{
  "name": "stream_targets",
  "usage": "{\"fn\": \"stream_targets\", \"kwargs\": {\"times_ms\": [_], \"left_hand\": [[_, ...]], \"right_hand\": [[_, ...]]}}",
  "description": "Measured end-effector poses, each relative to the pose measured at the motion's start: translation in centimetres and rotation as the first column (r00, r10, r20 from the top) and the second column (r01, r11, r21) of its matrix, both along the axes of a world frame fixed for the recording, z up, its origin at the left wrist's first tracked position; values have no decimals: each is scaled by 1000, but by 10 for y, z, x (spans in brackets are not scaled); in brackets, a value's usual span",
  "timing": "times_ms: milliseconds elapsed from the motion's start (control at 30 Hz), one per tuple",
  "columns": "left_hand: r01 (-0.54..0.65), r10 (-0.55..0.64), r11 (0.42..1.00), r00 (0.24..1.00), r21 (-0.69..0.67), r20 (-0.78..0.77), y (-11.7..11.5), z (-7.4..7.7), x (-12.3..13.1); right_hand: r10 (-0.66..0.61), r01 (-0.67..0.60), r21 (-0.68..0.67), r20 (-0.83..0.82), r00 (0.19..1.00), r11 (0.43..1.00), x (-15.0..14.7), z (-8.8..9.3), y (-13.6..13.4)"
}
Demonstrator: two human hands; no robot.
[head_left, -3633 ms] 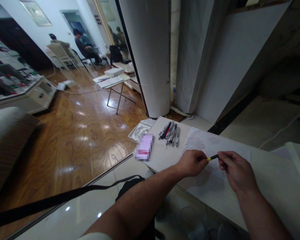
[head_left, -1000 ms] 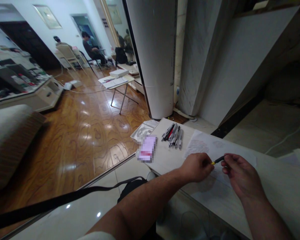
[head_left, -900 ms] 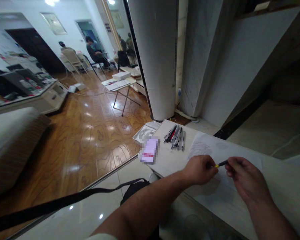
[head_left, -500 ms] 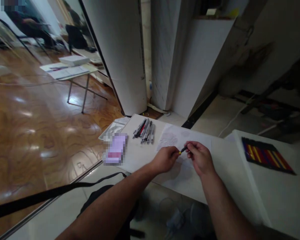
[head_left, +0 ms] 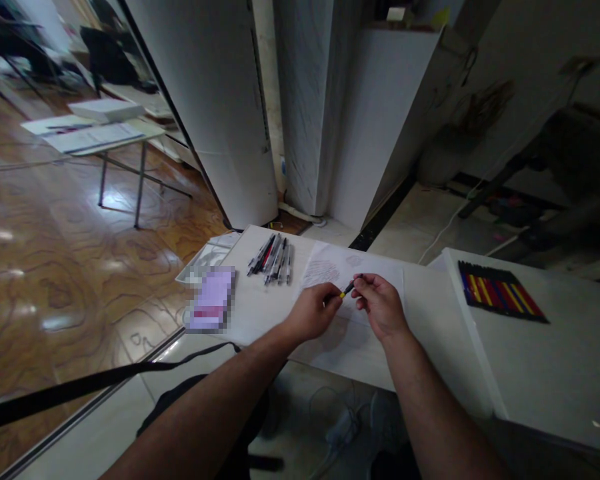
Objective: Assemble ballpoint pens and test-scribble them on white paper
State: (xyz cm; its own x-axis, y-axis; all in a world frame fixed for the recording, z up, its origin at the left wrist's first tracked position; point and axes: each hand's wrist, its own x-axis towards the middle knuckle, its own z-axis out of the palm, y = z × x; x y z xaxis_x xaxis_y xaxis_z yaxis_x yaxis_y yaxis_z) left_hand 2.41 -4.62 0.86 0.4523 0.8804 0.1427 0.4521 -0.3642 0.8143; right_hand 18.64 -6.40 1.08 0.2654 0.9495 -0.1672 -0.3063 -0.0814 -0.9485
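A thin black pen (head_left: pixel 349 288) with a yellow end is held between both hands above a sheet of paper. My left hand (head_left: pixel 314 312) pinches the yellow end, while the fingertips of my right hand (head_left: pixel 380 307) close on the black part. Below them lies the white paper (head_left: pixel 390 275), with rows of scribbled marks on its left side and a smaller patch near the top. Left of the paper, several clear-barrelled pens (head_left: pixel 275 257), one of them red, are gathered in a loose pile.
To the right, a row of black-tipped pens (head_left: pixel 503 290) in yellow, red and blue lies on a slightly higher white surface (head_left: pixel 555 373). A blurred-out purple thing (head_left: pixel 213 297) rests at the left edge of the white table (head_left: pixel 425 307). A folding table (head_left: pixel 100 139) stands beyond.
The view has swung to the right, so everything sits further left. Both hands stay on the pen, and the right fingers have shifted slightly along it.
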Motion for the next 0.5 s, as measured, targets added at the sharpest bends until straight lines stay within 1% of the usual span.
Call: {"fn": "stream_targets", "kwargs": {"times_ms": [200,400,500], "left_hand": [[-7,7,1000,1000,-15,23,0,-1,-1],[-46,46,999,999,13,-11,2,-3,0],[-62,63,998,998,14,-9,3,-4,2]], "right_hand": [[104,-101,-28,126,986,994,-3,-2,-1],[161,-163,-2,165,973,987,-2,-7,0],[166,-168,-3,176,970,986,-1,-8,0]]}}
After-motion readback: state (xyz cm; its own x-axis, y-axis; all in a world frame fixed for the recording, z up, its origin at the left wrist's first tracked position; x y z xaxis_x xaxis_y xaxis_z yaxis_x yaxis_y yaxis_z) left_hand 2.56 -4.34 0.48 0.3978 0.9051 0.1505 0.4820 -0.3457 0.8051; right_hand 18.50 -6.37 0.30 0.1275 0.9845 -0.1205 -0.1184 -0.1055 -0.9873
